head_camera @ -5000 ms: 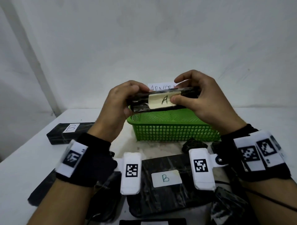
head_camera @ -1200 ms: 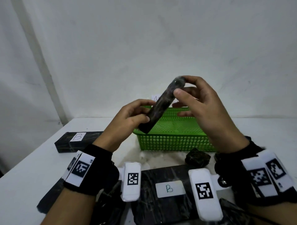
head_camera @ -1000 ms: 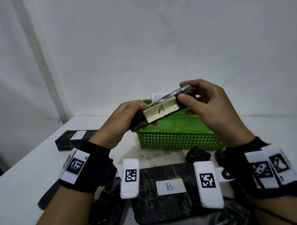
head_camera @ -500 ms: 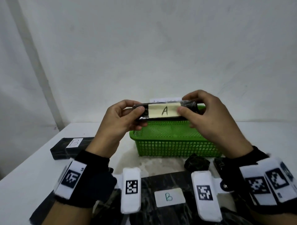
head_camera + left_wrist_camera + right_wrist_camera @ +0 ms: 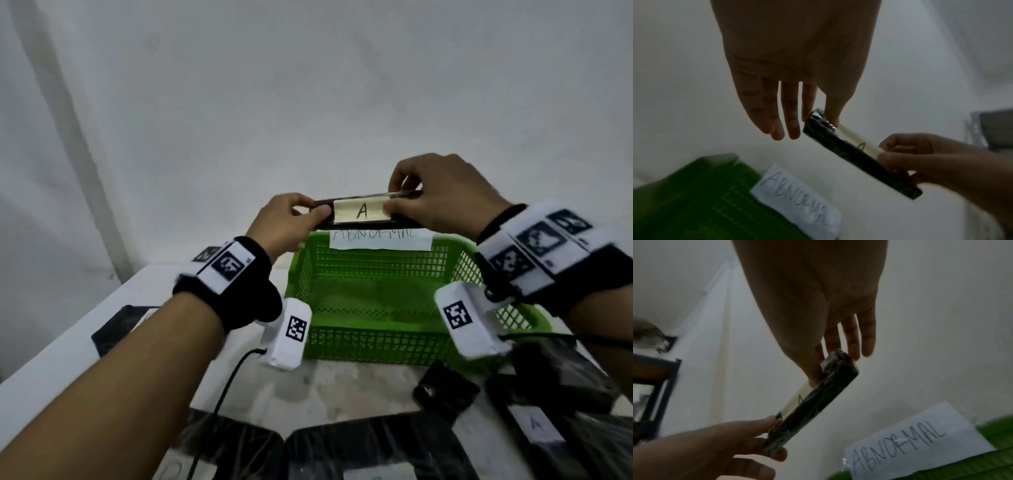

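Observation:
A flat black slab (image 5: 368,212) with a cream label marked "A" is held level in the air, above the far rim of a green mesh basket (image 5: 376,339). My left hand (image 5: 291,222) pinches its left end between thumb and fingers; the same slab (image 5: 857,152) shows edge-on in the left wrist view. My right hand (image 5: 442,202) pinches the right end, thumb beside the label, and the slab (image 5: 813,404) runs diagonally in the right wrist view. A white paper sign (image 5: 380,238) reading "ABNORMAL" is fixed to the basket's back wall.
The basket's inside looks empty. On the white table (image 5: 329,387) lie more black slabs: one at the left (image 5: 120,325), some at the near edge (image 5: 359,448), and one labelled "A" at the right (image 5: 534,425). A small black chunk (image 5: 445,390) lies before the basket. A wall stands close behind.
The slab, tilted and turned in both hands a second ago, is now level and has moved forward over the basket's far rim. The view has shifted closer to the basket.

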`<state>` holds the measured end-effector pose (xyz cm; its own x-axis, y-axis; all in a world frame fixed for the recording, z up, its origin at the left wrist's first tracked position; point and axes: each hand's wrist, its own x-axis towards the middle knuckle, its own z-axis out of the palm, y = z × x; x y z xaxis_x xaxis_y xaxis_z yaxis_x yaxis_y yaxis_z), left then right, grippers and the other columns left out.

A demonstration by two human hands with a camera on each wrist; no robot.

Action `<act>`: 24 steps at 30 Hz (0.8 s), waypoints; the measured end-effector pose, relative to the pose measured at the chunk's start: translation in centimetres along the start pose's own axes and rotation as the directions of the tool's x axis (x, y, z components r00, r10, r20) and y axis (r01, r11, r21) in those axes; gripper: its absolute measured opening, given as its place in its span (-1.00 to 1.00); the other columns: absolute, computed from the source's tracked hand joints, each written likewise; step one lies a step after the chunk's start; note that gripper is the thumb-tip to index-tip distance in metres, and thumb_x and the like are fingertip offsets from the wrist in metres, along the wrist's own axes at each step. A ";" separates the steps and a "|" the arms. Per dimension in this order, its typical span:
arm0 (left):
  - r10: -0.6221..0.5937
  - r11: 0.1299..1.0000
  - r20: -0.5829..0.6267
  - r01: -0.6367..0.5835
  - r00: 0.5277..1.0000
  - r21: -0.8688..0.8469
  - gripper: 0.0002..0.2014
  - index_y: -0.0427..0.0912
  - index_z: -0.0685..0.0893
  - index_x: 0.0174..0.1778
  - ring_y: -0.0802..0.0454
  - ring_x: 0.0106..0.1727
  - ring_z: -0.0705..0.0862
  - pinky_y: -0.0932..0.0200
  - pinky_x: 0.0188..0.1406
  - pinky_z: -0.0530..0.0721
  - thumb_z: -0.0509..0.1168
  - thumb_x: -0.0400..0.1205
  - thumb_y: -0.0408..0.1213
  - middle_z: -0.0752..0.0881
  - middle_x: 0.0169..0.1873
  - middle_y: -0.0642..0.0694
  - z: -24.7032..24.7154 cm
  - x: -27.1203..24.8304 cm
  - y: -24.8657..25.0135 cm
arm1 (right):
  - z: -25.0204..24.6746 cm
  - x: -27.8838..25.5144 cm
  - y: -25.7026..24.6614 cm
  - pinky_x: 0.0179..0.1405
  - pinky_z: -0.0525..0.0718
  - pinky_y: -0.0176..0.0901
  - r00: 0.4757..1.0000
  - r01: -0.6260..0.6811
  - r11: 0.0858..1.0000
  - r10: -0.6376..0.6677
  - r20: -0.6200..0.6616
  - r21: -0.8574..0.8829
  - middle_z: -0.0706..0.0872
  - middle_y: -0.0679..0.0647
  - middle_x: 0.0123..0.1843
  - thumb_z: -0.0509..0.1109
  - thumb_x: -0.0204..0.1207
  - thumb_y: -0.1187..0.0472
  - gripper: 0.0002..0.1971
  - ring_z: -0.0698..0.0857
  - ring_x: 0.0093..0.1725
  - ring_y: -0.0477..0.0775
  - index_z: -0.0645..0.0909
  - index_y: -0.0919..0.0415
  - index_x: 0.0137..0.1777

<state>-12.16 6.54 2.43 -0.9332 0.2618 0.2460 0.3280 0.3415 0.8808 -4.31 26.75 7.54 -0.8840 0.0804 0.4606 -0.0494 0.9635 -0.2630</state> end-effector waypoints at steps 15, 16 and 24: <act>-0.425 0.752 0.212 0.213 0.880 0.624 -0.70 -0.25 0.68 0.09 -0.02 -0.27 0.64 0.17 -0.33 0.62 0.47 0.60 -0.11 0.70 -0.17 -0.15 0.7 8.7 -3.9 | 13.2 9.1 6.1 -0.14 0.48 -0.14 0.879 0.237 0.937 -0.095 0.467 -0.256 0.65 -0.02 -0.04 0.58 0.47 -0.08 -0.80 0.69 0.03 0.14 0.67 -0.03 -0.07; -0.434 0.764 0.210 0.234 0.876 0.601 -0.70 -0.26 0.68 0.05 -0.02 -0.31 0.57 0.20 -0.39 0.54 0.47 0.60 -0.09 0.65 -0.21 -0.16 0.7 9.1 -4.1 | 13.8 9.0 6.2 -0.17 0.49 -0.14 0.869 0.239 0.936 -0.087 0.487 -0.259 0.66 -0.03 -0.07 0.57 0.47 -0.08 -0.79 0.68 -0.02 0.12 0.65 -0.02 -0.10; -0.439 0.895 0.160 0.446 0.884 -0.013 -0.85 -0.17 0.62 -0.08 0.13 -0.53 0.32 0.41 -0.71 0.22 0.38 0.67 -0.16 0.47 -0.38 -0.03 2.8 10.7 -2.9 | 16.5 7.5 7.6 -0.14 0.50 -0.12 0.850 0.293 0.915 -0.115 0.515 -0.279 0.67 0.01 0.01 0.46 0.59 -0.05 -0.80 0.65 -0.02 0.10 0.52 0.00 -0.07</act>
<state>-22.71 10.84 1.35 -0.9457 0.2260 -0.2336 -0.1250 0.4106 0.9032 -18.97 30.48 -5.02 -0.9846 -0.1740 -0.0147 -0.1744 0.9760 0.1307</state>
